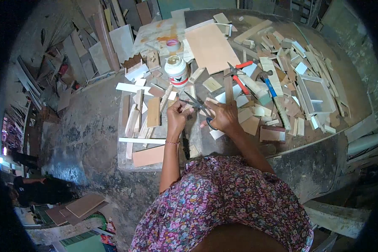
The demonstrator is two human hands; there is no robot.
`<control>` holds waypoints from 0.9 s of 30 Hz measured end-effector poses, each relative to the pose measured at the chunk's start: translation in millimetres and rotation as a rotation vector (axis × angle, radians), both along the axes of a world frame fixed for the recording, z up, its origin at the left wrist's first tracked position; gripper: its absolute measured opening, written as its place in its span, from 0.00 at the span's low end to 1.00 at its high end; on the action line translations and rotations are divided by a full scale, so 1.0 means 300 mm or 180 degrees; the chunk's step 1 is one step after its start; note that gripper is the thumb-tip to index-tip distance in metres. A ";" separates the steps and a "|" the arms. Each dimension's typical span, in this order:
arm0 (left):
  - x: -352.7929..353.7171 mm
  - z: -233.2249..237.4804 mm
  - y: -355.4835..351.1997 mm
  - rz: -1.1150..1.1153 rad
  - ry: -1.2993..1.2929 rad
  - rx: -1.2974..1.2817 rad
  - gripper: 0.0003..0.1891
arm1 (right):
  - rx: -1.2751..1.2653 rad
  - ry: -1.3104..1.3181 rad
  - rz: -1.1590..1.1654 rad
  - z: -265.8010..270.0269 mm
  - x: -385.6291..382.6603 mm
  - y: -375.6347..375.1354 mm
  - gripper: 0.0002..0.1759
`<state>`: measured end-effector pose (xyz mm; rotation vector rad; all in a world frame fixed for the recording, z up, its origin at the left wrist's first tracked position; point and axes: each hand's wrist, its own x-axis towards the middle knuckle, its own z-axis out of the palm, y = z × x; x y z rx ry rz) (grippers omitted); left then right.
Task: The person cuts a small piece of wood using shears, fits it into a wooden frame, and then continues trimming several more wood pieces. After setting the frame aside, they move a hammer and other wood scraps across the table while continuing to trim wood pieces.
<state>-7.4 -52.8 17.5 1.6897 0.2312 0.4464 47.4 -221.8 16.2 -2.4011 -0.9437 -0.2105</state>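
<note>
Holding a pair of scissors [202,107] above a cluttered worktable [124,161], the right hand [224,116] is gripping the handles, one dark finger loop showing beneath its fingers. The blades are standing apart and pointing toward the left hand [177,117], whose fingers are resting bent toward the thumb; the scissors are thus lying between the two hands, which are working near each other without touching. Judging by this pose, a snipping step is being carried out, and a clean cut would be calling for a steady left hand with fingertips clear of the blades. Wood pieces [153,113], a white jar [176,72], red-handled pliers [241,85] and a blue-handled hammer [269,87] are surrounding the work. Whatever the left fingers may be pinching is blending into the pieces behind, so their grip cannot be told. The right hand is hiding much of the handles, and the floral garment [239,185] is covering part of the near table edge.
</note>
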 end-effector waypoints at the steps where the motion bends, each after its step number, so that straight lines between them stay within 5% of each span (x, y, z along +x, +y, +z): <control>1: 0.005 -0.021 0.010 -0.0002 0.0017 -0.0017 0.09 | -0.0044 -0.0004 -0.0022 -0.023 0.010 0.002 0.45; 11: -0.002 -0.011 -0.007 0.0150 0.0098 0.0114 0.11 | 0.0060 0.0111 0.0026 -0.017 0.002 -0.006 0.44; 14: 0.003 -0.020 -0.004 0.0065 0.0096 -0.0234 0.12 | -0.0232 -0.0048 0.0074 -0.015 -0.002 -0.011 0.37; 23: 0.018 -0.009 -0.003 -0.0120 -0.0221 -0.0346 0.09 | 0.0650 0.0225 0.0204 -0.025 0.009 -0.014 0.48; 27: 0.015 -0.009 -0.004 -0.0109 -0.0069 -0.0256 0.09 | 0.0295 0.0055 0.0109 -0.016 0.004 -0.014 0.48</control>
